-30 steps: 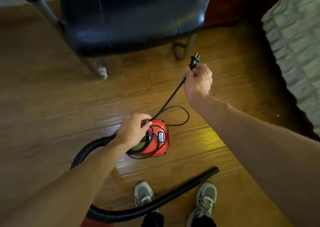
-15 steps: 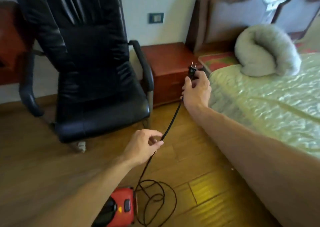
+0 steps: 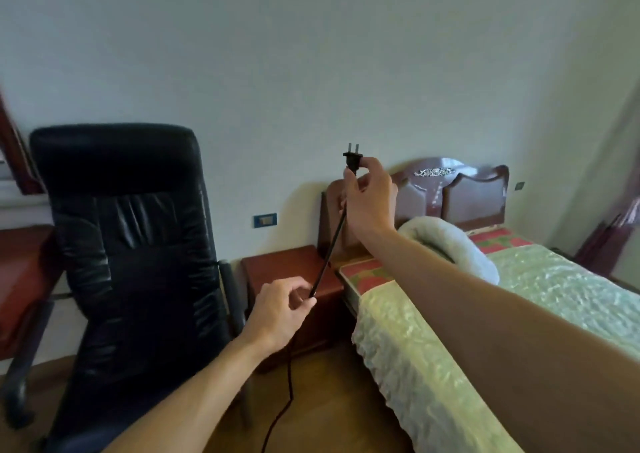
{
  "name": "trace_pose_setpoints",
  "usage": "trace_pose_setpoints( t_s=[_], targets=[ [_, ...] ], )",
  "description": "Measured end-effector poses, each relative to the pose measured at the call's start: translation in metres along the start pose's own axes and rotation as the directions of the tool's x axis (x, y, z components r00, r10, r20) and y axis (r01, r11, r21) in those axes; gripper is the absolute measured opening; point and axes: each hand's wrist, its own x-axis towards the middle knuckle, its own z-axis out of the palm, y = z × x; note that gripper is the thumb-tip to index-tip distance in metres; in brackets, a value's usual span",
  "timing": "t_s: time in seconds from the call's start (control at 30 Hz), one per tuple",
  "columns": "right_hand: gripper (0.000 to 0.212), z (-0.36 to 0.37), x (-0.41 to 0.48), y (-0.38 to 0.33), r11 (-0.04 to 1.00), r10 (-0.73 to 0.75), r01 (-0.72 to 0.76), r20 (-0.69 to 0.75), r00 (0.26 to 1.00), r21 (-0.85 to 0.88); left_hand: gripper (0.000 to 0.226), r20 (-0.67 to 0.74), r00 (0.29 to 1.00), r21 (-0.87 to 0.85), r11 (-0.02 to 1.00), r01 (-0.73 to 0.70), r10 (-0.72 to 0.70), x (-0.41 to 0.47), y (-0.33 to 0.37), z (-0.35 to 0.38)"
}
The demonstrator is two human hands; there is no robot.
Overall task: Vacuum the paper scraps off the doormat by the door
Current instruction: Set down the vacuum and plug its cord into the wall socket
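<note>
My right hand (image 3: 370, 203) pinches the black two-pin plug (image 3: 352, 160) and holds it up in front of the wall, pins pointing upward. The black power cord (image 3: 329, 252) runs taut from the plug down to my left hand (image 3: 282, 309), whose thumb and fingers are closed on it, then hangs down toward the floor. A blue wall socket (image 3: 265, 220) sits low on the wall, left of and below the plug. The vacuum cleaner, doormat and paper scraps are out of view.
A black leather office chair (image 3: 131, 262) stands at the left. A red-brown bedside cabinet (image 3: 287, 269) sits under the socket. A bed with a pale green cover (image 3: 485, 331) and dark headboard (image 3: 450, 189) fills the right. Wooden floor (image 3: 329, 400) lies between chair and bed.
The view has tilted up from the floor to the wall, and the red vacuum has dropped out of sight. My right hand has raised the plug higher; my left hand has slid along the cord.
</note>
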Motion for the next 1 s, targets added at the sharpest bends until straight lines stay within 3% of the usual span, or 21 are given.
trace_pose_setpoints(
  t_s=[0.43,1.0],
  targets=[
    [0.013,-0.086,0.052,-0.075,0.995,-0.071,0.073,-0.024,0.997,0.069,0.006,-0.085,0.991,0.055,0.993,-0.103,0.108,0.044,0.108,-0.041],
    [0.014,-0.061,0.114,-0.044,0.992,-0.084,0.083,0.004,0.996,0.091,0.011,-0.069,0.985,-0.023,0.987,-0.159,0.157,0.107,0.098,-0.024]
  ],
)
